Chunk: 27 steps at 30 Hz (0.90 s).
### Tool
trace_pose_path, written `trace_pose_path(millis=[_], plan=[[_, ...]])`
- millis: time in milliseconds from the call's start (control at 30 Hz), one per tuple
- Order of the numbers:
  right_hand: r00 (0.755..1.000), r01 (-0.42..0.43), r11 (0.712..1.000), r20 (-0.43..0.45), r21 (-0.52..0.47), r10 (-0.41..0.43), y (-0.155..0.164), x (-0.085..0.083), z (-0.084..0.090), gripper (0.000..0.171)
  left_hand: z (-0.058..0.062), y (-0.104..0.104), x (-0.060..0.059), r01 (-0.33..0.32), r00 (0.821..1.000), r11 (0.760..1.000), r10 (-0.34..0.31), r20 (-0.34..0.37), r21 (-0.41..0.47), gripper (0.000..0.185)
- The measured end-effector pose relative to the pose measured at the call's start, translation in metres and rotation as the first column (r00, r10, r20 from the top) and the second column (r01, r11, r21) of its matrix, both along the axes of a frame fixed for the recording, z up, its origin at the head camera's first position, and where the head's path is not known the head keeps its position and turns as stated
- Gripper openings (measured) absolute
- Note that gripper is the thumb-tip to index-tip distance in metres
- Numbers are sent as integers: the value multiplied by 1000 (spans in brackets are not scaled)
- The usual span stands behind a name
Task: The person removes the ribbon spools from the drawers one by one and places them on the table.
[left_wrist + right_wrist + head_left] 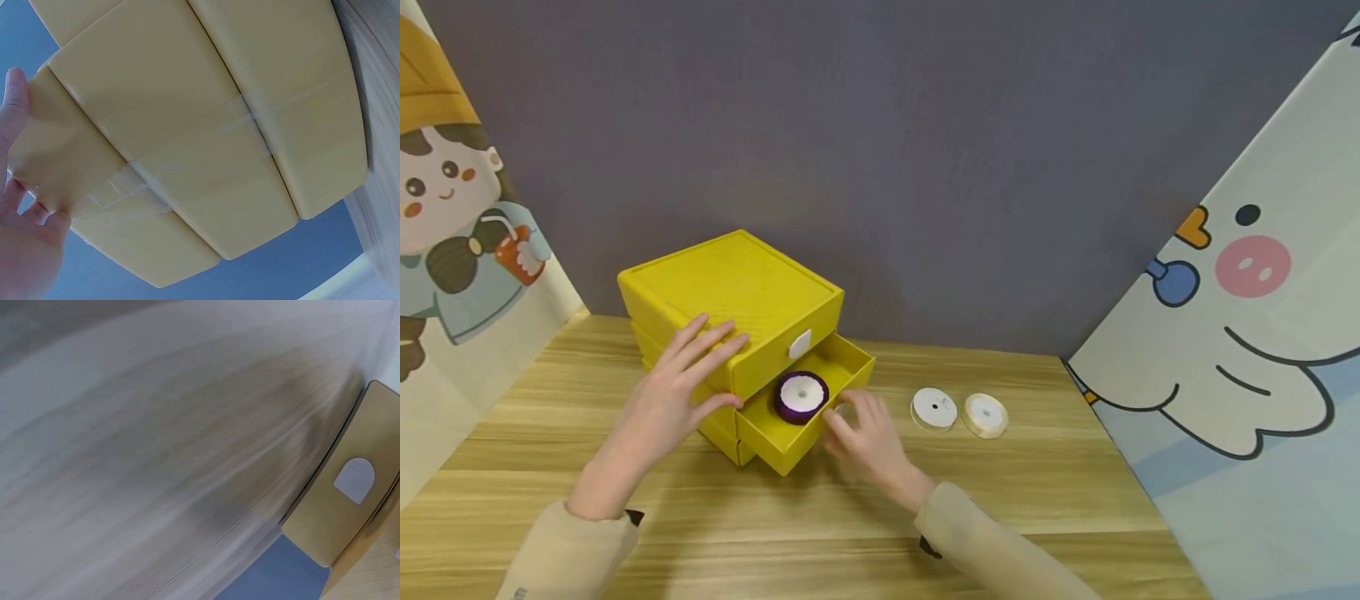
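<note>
A: State the position of the purple ribbon spool point(801, 397) relative to the hands.

B: The spool lies flat in the open middle drawer point(817, 417) of the yellow drawer box point(733, 287), hole facing up. The right hand point(862, 439) is the nearer one: it sits at the drawer's front corner, with the spool just beside it, up and to its left in the head view.

A: Hand states?

B: Right hand: fingers curled at the drawer's white pull tab (whether they pinch the tab cannot be determined). Left hand point(679, 385): fingers straight and spread, pressed flat against the box at the top drawer's front, holding nothing.

A: Other items?

B: Two white spools point(958, 412) lie flat on the wooden table point(1060, 492), right of the drawer, well apart from the left hand.
</note>
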State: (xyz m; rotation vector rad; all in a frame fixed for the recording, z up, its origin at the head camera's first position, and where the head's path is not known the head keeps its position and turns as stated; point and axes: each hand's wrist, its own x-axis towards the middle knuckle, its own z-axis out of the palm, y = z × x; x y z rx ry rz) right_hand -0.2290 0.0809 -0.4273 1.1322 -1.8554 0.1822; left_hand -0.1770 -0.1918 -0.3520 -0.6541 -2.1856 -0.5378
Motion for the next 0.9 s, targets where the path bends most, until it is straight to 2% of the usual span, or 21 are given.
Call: trace_pose_path(millis=[167, 533, 900], plan=[[1000, 0, 1000, -11, -10, 0, 8, 6, 1, 48, 1, 0, 0, 1, 1000, 1000, -1, 0, -2, 67], [999, 5, 1000, 35, 7, -6, 24, 15, -2, 42, 1, 1, 1, -3, 1000, 1000, 3, 8, -5, 66], [1000, -5, 1000, 22, 6, 5, 35, 20, -5, 41, 0, 0, 0, 0, 1000, 1000, 0, 4, 5, 67]])
